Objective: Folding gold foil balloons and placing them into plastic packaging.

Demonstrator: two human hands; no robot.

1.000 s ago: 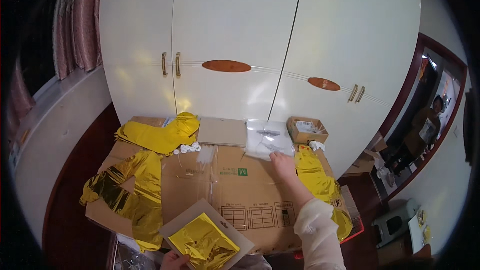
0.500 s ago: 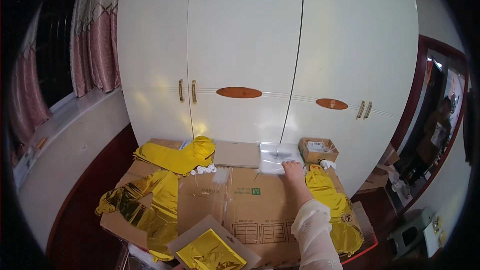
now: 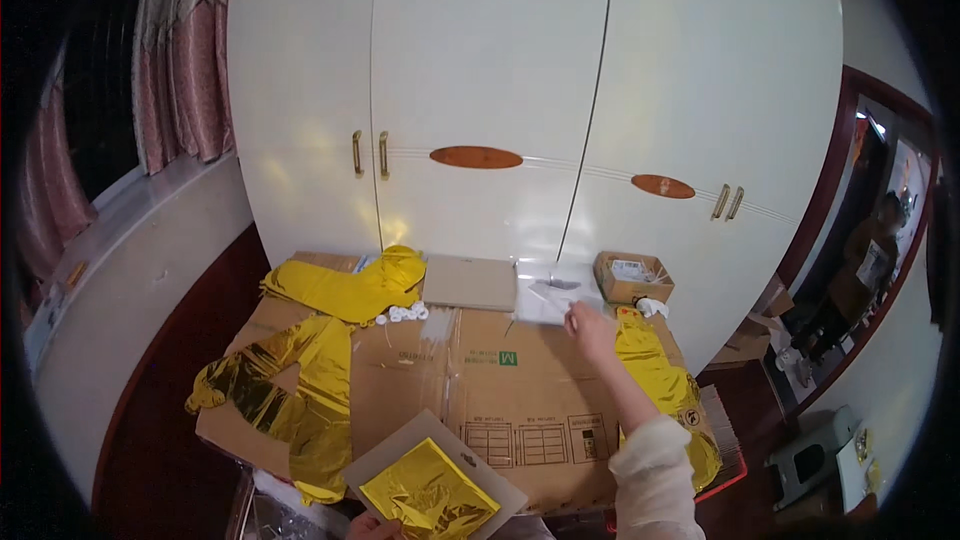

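At the lower edge, my left hand (image 3: 372, 526) grips a grey backing card (image 3: 492, 468) with a folded gold foil balloon (image 3: 430, 488) lying on it. My right arm reaches to the back of the cardboard. There, my right hand (image 3: 592, 330) has its fingertips pinched at the near edge of a stack of clear plastic bags (image 3: 545, 308). Left of the bags lies a pile of grey cards (image 3: 468, 285). Unfolded gold foil balloons spread over the left side (image 3: 325, 390), the back left (image 3: 345, 285) and the right (image 3: 650, 360), beside my right forearm.
Flattened cardboard (image 3: 400, 385) covers the work surface. Small white rolls (image 3: 405, 313) sit near the back left balloon. An open small carton (image 3: 635, 280) stands back right, against the white wardrobe (image 3: 490, 60). A grey stool (image 3: 812, 455) is at right. A person (image 3: 865, 260) appears within the right-hand door frame.
My right hand has drawn slightly back toward me from the plastic bags, its fingers now pinched together. The grey card in my left hand has moved slightly right, and my view has tipped downward.
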